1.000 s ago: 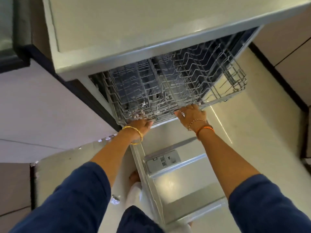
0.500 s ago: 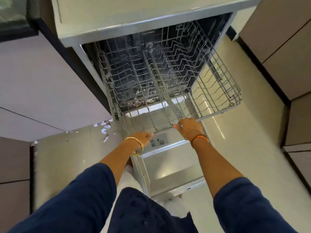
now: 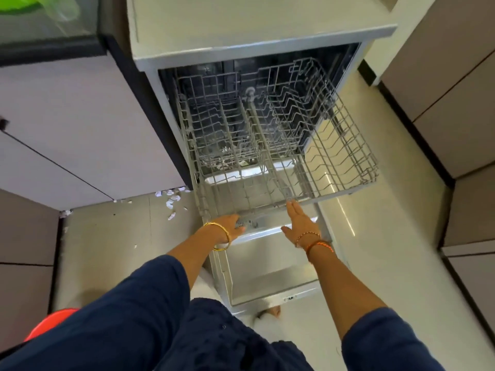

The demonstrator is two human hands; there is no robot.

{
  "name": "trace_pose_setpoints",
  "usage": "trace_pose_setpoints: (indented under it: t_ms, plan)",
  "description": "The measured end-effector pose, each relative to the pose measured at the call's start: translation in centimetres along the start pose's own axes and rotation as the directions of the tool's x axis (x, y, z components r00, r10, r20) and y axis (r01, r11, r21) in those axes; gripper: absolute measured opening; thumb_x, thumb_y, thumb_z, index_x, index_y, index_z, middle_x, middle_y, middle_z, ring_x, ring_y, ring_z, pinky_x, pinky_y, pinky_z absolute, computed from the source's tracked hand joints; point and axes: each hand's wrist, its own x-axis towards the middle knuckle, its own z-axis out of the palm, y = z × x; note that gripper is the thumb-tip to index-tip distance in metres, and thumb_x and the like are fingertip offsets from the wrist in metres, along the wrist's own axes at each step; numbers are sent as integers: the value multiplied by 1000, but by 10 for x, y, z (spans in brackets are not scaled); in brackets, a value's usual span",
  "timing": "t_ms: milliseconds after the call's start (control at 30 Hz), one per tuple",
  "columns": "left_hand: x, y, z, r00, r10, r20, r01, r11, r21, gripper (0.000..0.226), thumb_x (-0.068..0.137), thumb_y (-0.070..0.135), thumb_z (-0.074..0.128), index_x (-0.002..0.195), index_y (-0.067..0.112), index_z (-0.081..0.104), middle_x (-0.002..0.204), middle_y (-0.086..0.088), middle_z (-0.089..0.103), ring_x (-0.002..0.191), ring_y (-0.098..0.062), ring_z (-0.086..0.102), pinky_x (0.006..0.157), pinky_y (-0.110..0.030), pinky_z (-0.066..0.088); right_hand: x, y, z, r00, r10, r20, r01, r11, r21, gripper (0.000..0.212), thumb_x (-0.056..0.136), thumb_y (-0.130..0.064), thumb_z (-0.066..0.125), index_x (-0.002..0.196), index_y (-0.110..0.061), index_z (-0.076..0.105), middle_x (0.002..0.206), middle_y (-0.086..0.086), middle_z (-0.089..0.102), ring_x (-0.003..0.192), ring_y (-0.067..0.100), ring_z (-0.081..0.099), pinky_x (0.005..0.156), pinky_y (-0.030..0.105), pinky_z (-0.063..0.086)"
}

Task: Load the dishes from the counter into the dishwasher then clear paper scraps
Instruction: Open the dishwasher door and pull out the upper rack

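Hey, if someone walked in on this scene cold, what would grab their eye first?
The wire rack, holding no dishes, juts out of the dishwasher in the middle of the view, over the lowered door. Both hands reach for its front edge: the left hand below the left corner, the right hand with straight fingers at the rim. White paper scraps lie scattered on the floor to the left of the rack.
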Motion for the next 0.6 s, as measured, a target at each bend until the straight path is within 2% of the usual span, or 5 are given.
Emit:
trace_pose_setpoints:
  t_ms: [100, 233, 433, 500, 600]
  plan:
    - [-13, -3, 0, 1000, -11, -5, 12, 999, 38, 62, 97, 35, 42, 146, 7, 18, 152, -12, 25, 137, -28, 30, 113, -35, 25, -8, -9, 1, 1000, 4, 2, -4, 999, -34, 72, 93, -24, 52, 148, -12, 6, 156, 5, -6, 136, 29, 29, 108, 43, 32]
    - [-25, -4, -7, 999, -1, -42, 4, 998, 64, 58, 97, 33, 44, 144, 6, 25, 150, -13, 30, 136, -28, 31, 112, -34, 25, -2, -27, -17, 998, -43, -42, 42, 999, -22, 49, 91, -21, 53, 137, -10, 37, 147, 15, 28, 126, 32, 42, 103, 41, 38]
    - [-26, -23, -54, 968, 115, -222, -133, 989, -68, 34, 96, 22, 47, 122, 3, 57, 125, -14, 58, 117, -28, 53, 101, -33, 39, 5, -89, -40, 886, -52, -461, 293, 833, 469, 20, 86, -15, 62, 102, -10, 51, 105, 5, 49, 89, 22, 55, 76, 32, 47]
    - [-27, -34, -79, 892, 124, -435, -227, 955, -192, 28, 94, 17, 50, 116, 3, 62, 118, -12, 62, 112, -26, 57, 97, -29, 41, 8, -121, -47, 785, 47, -618, 407, 713, 571, 21, 83, -12, 64, 88, -21, 45, 90, -2, 46, 73, 6, 49, 66, 23, 43]
    - [-36, -62, -125, 673, 35, -738, -410, 849, -334, 23, 91, 13, 56, 102, -3, 66, 100, -19, 69, 92, -28, 64, 83, -22, 47, 22, -186, -64, 616, 229, -754, 558, 549, 622, 24, 83, -17, 60, 79, -27, 39, 75, -6, 41, 60, -4, 42, 57, 13, 37]
